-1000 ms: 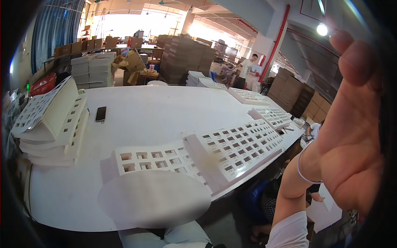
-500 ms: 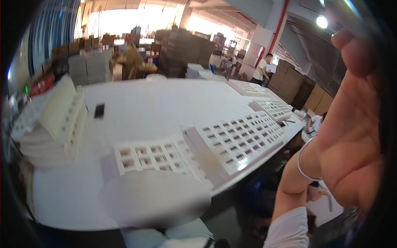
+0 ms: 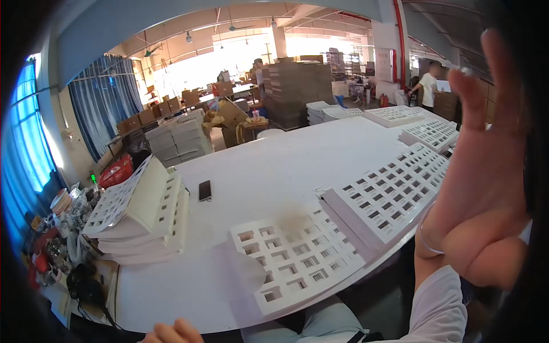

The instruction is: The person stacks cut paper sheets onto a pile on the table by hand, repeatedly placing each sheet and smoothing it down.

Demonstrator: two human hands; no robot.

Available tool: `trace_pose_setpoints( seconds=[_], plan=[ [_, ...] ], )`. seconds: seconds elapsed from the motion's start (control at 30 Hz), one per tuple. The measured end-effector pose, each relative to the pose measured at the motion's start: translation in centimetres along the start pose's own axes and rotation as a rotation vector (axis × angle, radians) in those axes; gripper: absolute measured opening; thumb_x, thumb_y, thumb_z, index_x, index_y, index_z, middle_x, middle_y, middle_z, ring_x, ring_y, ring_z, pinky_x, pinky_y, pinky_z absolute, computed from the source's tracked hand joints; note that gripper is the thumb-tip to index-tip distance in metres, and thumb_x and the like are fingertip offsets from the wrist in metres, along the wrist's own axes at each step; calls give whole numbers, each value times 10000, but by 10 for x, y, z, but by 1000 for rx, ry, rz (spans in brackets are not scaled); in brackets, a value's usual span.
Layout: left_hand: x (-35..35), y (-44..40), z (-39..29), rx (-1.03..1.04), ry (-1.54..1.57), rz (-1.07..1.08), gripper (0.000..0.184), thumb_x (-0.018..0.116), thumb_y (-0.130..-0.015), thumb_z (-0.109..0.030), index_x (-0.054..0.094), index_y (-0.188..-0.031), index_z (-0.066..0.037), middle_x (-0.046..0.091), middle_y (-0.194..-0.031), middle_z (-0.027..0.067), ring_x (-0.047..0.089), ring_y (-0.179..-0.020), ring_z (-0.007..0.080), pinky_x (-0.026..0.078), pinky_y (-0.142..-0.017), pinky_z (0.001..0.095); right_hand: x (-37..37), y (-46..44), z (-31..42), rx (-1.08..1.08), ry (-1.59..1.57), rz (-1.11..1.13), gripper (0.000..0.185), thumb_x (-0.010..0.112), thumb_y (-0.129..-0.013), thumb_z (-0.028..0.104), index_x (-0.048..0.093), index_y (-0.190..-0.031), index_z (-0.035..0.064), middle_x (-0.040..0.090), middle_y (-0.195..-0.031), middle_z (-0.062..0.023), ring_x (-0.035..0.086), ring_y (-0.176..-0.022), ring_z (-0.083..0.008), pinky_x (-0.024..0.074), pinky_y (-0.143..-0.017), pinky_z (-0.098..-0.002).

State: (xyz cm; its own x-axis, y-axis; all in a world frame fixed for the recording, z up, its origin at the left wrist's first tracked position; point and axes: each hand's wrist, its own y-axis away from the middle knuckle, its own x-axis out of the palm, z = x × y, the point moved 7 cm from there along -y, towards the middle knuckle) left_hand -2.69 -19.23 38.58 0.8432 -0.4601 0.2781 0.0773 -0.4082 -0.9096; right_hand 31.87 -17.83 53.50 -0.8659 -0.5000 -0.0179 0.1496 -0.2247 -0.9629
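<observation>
My right hand [image 3: 486,148] is raised close to the camera at the right, palm showing and fingers apart, with nothing in it; a thin bangle [image 3: 422,234] circles its wrist. At the bottom edge, only a few bent fingers of my left hand [image 3: 171,332] show by the table's near edge, the rest being out of frame. Nearest in front of me lies a white panel with rows of square openings [image 3: 291,268], partly blurred. A larger white grid panel [image 3: 394,188] lies beyond it on the right.
A stack of white slotted panels [image 3: 140,214] stands on the left of the white table [image 3: 251,171], one panel folded on top. A phone [image 3: 205,190] lies nearby. More grid panels [image 3: 429,134] line the far right. Stacked cardboard [image 3: 297,91] and a person [image 3: 428,86] are behind.
The view has swung left and sharpened, so table items appear farther right. My left hand's fingers have come into view at the bottom. My right hand stays raised, its fingers now more visible.
</observation>
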Motion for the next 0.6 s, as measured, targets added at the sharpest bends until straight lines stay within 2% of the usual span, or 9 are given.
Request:
trace_pose_setpoints(
  seconds=[0.1,0.13,0.23,0.37,0.43,0.53,0.6],
  plan=[
    [-1,-6,17,-16,12,149,364,605,-974,-503,652,-1034,-147,536,-848,3,479,-832,190,370,-764,364,3,18,-14,26,20,-27,393,606,-951,106,609,-1342,155,666,-1211,-95,612,-1114,-188,517,-944,-371],
    [2,-10,21,-31,-6,192,407,569,-989,-518,646,-1089,-131,542,-867,37,477,-838,203,378,-749,365,5,25,-23,49,38,-31,394,606,-951,105,610,-1341,156,665,-1212,-94,611,-1115,-188,517,-944,-371],
    [14,-26,33,-147,-56,238,423,554,-994,-524,650,-1113,-130,542,-879,58,475,-831,215,382,-740,377,21,57,-47,150,90,9,395,607,-950,104,612,-1340,160,665,-1215,-93,610,-1117,-187,517,-945,-371],
    [38,-45,47,-181,80,281,377,563,-996,-497,663,-1118,-154,580,-960,87,487,-948,242,441,-809,393,45,85,-55,226,118,105,396,609,-948,102,616,-1339,164,664,-1219,-91,609,-1119,-186,517,-945,-371],
    [58,-51,50,-221,188,245,326,567,-996,-472,675,-1094,-180,597,-1002,59,489,-1018,251,459,-876,394,50,88,-49,211,116,134,397,610,-947,101,617,-1338,166,664,-1222,-90,609,-1121,-186,517,-945,-371],
    [59,-32,54,-154,387,-16,180,637,-956,-352,696,-1036,-202,630,-1019,-5,508,-1026,203,444,-880,373,50,86,-41,184,109,153,398,611,-946,99,620,-1337,170,664,-1225,-89,608,-1123,-185,517,-946,-371],
    [56,-41,38,-123,379,-133,115,652,-928,-237,704,-1024,-201,646,-1012,-31,521,-1031,175,436,-861,353,48,84,-36,162,116,152,399,612,-945,98,621,-1337,172,663,-1227,-88,607,-1124,-184,516,-946,-371]
  ],
)
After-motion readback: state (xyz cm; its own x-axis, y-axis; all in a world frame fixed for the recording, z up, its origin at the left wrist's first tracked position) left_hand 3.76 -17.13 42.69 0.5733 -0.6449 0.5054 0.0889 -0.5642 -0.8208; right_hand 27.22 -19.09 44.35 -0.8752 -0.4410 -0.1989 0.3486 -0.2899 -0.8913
